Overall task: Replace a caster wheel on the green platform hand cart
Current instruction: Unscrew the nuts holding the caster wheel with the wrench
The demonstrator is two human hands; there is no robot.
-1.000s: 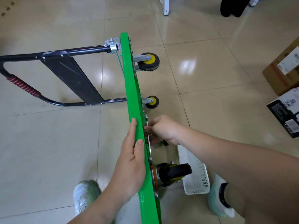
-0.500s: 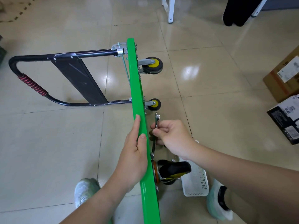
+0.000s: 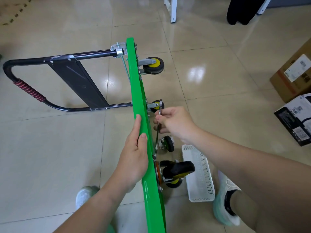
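Observation:
The green platform cart (image 3: 136, 84) stands on its side edge on the tiled floor, its black handle (image 3: 25, 88) folded out to the left. My left hand (image 3: 134, 153) grips the cart's upper edge. My right hand (image 3: 175, 121) pinches a metal wrench (image 3: 159, 125) just right of the platform's underside, the wrench's lower end close to the near caster's mounting plate. Three casters show on the underside: a far one (image 3: 154, 65), a middle one (image 3: 155, 106) and a near black-and-yellow one (image 3: 178, 170). A loose black caster (image 3: 168, 143) lies on the floor below my right hand.
A white perforated basket (image 3: 200, 175) sits on the floor by my right foot (image 3: 225, 202). Cardboard boxes (image 3: 296, 76) stand at the right edge. A white table leg (image 3: 172, 9) and a dark bag (image 3: 240, 10) are at the far side. My left foot (image 3: 85, 194) is beside the cart.
My right hand has lifted the wrench away from the platform and moved up and right. The loose caster on the floor has come into view. My left hand keeps its grip.

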